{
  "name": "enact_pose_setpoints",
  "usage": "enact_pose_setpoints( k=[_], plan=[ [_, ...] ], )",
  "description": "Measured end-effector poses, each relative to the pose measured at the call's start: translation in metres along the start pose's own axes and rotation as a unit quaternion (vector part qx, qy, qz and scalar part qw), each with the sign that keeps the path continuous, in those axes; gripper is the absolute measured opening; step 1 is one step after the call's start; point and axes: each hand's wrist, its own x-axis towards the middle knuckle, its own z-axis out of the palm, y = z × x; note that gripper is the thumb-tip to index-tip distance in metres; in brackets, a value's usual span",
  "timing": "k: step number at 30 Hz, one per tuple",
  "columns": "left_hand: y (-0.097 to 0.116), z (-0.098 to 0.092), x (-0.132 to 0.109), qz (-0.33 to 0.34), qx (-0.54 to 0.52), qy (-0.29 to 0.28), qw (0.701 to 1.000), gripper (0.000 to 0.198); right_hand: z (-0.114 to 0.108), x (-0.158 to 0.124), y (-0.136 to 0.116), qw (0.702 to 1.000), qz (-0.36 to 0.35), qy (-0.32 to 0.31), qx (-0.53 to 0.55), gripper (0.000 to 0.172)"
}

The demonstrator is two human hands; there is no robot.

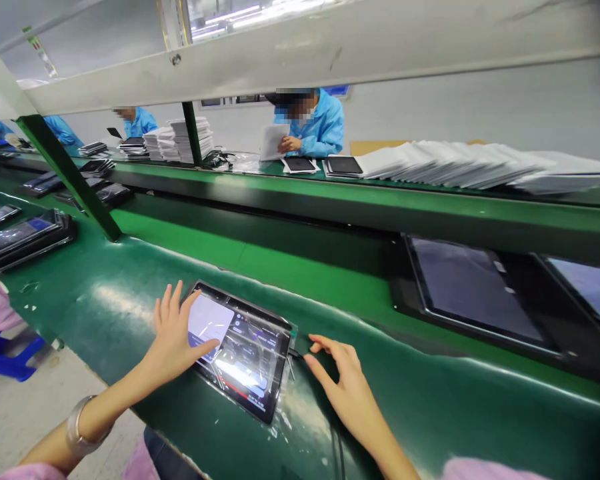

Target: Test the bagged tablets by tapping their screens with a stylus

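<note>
A long green counter (130,313) runs through a factory hall, with a grey beam (330,47) overhead. A lit tablet (243,347) lies near its front edge. The left hand (177,333) rests flat on the screen, fingers spread. The right hand (337,373) touches the tablet's right end, gripping nothing. Dark screens (473,290) sit behind, white stacks (460,163) beyond, where a person in blue (315,127) works.

Both bare forearms reach forward from pale pink sleeves, the left hand (174,333) flat with fingers (166,307) spread and a silver bangle (80,427) at its wrist, the right hand (341,377) palm-down with fingers (320,347) loosely curled, gripping nothing.
</note>
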Motion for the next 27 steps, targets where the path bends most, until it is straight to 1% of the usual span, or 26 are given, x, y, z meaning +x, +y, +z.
enact_pose_setpoints(
  k=[3,5,8,11,14,17,20,23,25,27],
  plan=[
    [0.015,0.005,0.0,0.041,-0.006,-0.067,0.997,0.1,-0.004,-0.004,-0.007,0.998,-0.022,-0.043,-0.051,0.034],
    [0.02,0.006,0.0,0.048,-0.009,-0.088,0.995,0.101,-0.003,-0.006,-0.012,0.997,-0.027,-0.047,-0.063,0.032],
    [0.023,0.001,0.0,0.037,-0.019,-0.082,0.996,0.095,0.0,-0.008,-0.018,0.996,-0.042,-0.045,-0.07,0.029],
    [0.023,-0.003,-0.003,0.036,-0.024,-0.071,0.997,0.088,0.002,-0.008,-0.023,0.992,-0.072,-0.056,-0.082,0.024],
    [0.024,-0.001,-0.005,0.044,-0.021,-0.071,0.996,0.087,0.005,-0.008,-0.026,0.989,-0.087,-0.066,-0.101,0.018],
    [0.027,0.005,-0.005,0.045,-0.023,-0.071,0.996,0.088,0.006,-0.008,-0.027,0.989,-0.082,-0.075,-0.102,0.02],
    [0.03,0.006,-0.004,0.047,-0.033,-0.064,0.996,0.082,0.004,-0.007,-0.03,0.992,-0.076,-0.078,-0.067,0.025],
    [0.03,-0.001,-0.003,0.043,-0.048,-0.058,0.996,0.073,0.003,-0.006,-0.036,0.995,-0.068,-0.071,-0.008,0.026],
    [0.029,-0.006,-0.004,0.04,-0.048,-0.055,0.997,0.072,0.004,-0.006,-0.039,0.996,-0.065,-0.059,0.021,0.027],
    [0.026,-0.008,-0.005,0.045,-0.038,-0.055,0.997,0.076,0.005,-0.006,-0.039,0.996,-0.063,-0.048,0.032,0.028]
  ],
)
